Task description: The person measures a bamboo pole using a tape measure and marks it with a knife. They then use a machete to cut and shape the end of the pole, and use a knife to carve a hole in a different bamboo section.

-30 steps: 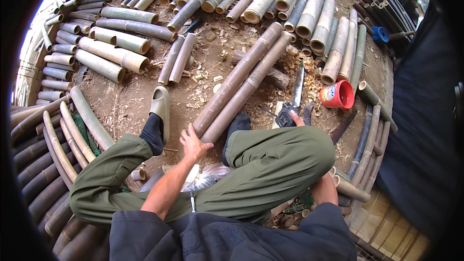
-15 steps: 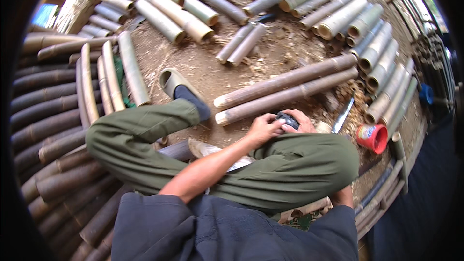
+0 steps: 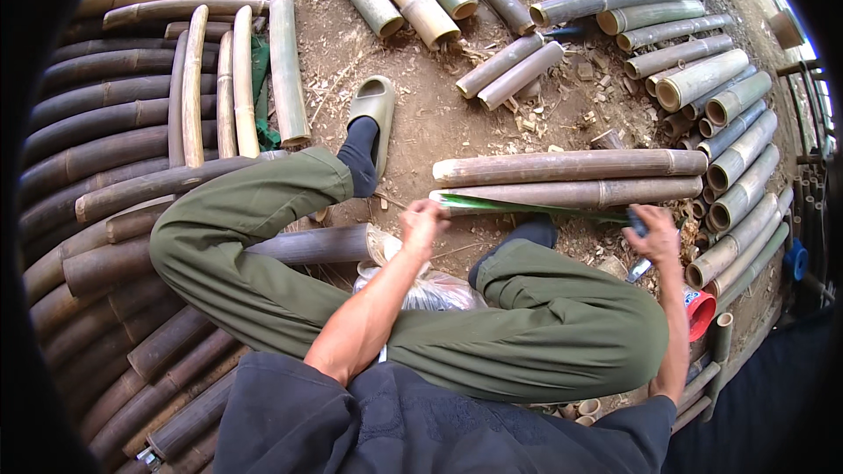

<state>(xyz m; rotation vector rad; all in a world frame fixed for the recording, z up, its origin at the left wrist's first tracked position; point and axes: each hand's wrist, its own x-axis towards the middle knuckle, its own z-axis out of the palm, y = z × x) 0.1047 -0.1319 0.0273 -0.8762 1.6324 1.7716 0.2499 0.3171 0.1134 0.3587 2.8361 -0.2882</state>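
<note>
L hand (image 3: 424, 227) mid-frame, just left of ctr, fingers curled in by the L end of a green tape (image 3: 536, 207); slightly blurred, can't tell if that grip has hold of it. R hand (image 3: 659, 239), right of ctr, has its grip closed round a dark case (image 3: 638, 222) at the tape's R end. Tape runs btwn the two, approx. along the lower edge of the near bamboo tube (image 3: 615, 192). Far bamboo tube (image 3: 571, 168) lies alongside, just above it in frame; both approx. horiz. on the dirt floor (image 3: 408, 9), R ends near the cut bamboo rows (image 3: 742, 171) at the R. Two short tubes (image 3: 511, 72) lie upper ctr. Red tub (image 3: 700, 312), lower R, partly behind the R forearm. Clear plastic bag (image 3: 430, 288) below ctr, btwn the legs. Dark bamboo stack (image 3: 101, 136) fills the L side, w/ a few paler pcs on top.
</note>
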